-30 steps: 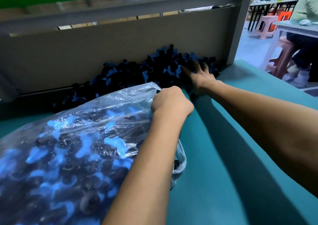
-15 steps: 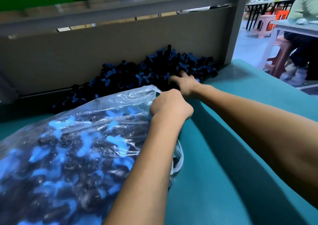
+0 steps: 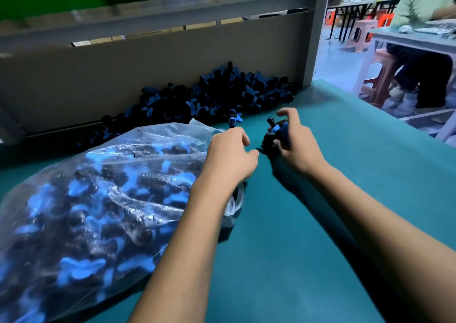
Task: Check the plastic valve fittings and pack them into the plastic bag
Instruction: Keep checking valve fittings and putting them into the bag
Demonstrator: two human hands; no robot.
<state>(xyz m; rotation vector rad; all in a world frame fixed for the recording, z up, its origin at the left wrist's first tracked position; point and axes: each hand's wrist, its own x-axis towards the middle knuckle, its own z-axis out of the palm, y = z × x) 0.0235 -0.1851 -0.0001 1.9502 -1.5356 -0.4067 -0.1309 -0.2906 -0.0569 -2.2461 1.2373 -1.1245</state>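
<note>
The right hand curls round a small clutch of black-and-blue valve fittings, count unclear. The left hand pinches the mouth of the plastic bag. The fittings look light, rigid and knobbly, best gripped by the body. One bag, near left, well filled; one large heap far along the counter.

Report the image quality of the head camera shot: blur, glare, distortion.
Head view: wide-angle bend bows the backboard; glare streaks the plastic bag, smearing the fittings inside; the right hand gripping valve fittings is slightly motion-soft, as is the left hand; the fittings pile sits in dim shadow.
</note>
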